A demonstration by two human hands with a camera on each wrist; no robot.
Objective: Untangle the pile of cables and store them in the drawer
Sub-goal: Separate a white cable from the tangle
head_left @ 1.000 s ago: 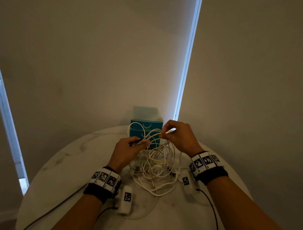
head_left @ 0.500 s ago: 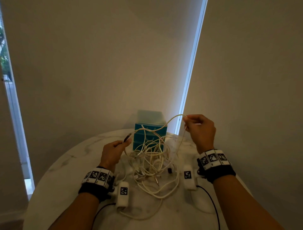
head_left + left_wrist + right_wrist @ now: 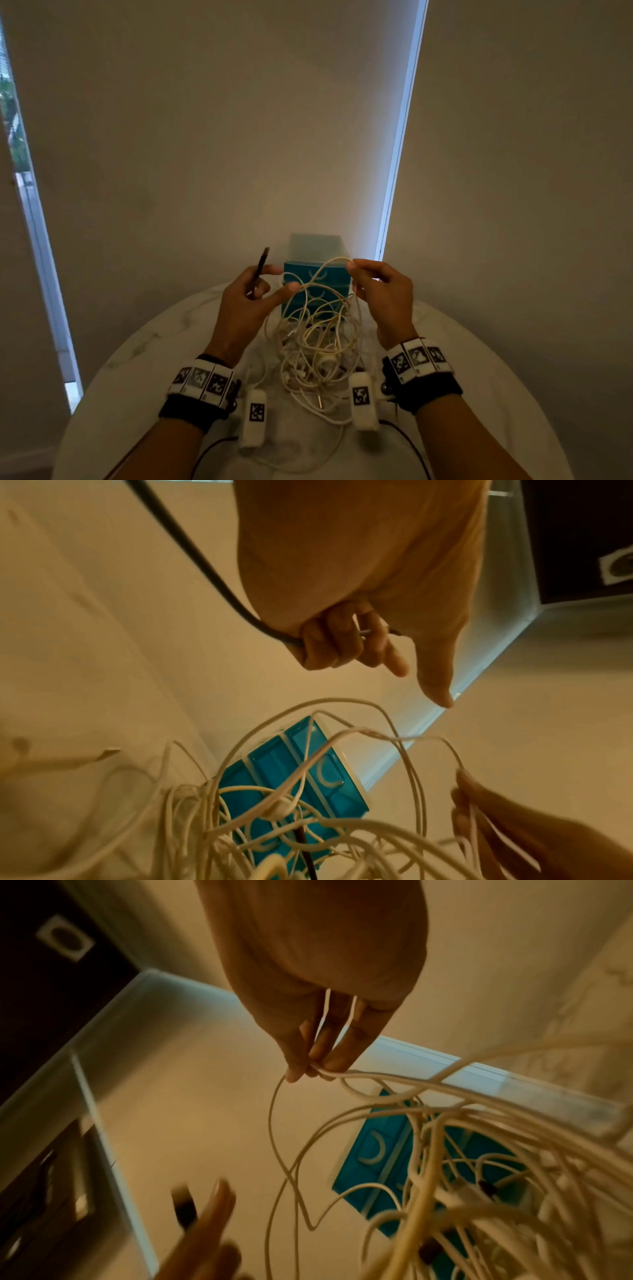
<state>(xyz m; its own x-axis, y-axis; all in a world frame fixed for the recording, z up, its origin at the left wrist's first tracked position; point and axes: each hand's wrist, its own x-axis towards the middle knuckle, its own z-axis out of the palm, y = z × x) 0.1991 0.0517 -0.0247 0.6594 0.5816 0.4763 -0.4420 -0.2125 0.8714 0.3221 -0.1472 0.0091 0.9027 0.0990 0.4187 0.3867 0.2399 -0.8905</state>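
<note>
A tangle of white cables [image 3: 317, 356] lies mid-table in front of a small teal drawer unit [image 3: 317, 274], whose drawers look closed. My left hand [image 3: 255, 291] is raised left of the tangle; its curled fingers [image 3: 329, 639] grip a dark cable end [image 3: 260, 269] that sticks up, while its index finger points toward a white loop. My right hand [image 3: 375, 284] pinches a white cable loop [image 3: 329, 1073] at its top, lifted above the pile. The white cables [image 3: 462, 1150] fan down from that pinch.
The round white marble table [image 3: 137, 394] stands against a beige wall. Two white tagged units [image 3: 255, 416] [image 3: 363, 399] hang from the wrists near the pile. Dark leads trail off the front edge. A bright window gap runs behind the drawer unit.
My left hand has risen with the dark cable end, which now points upward. My right hand came back toward the centre and lower, still pinching the white loop.
</note>
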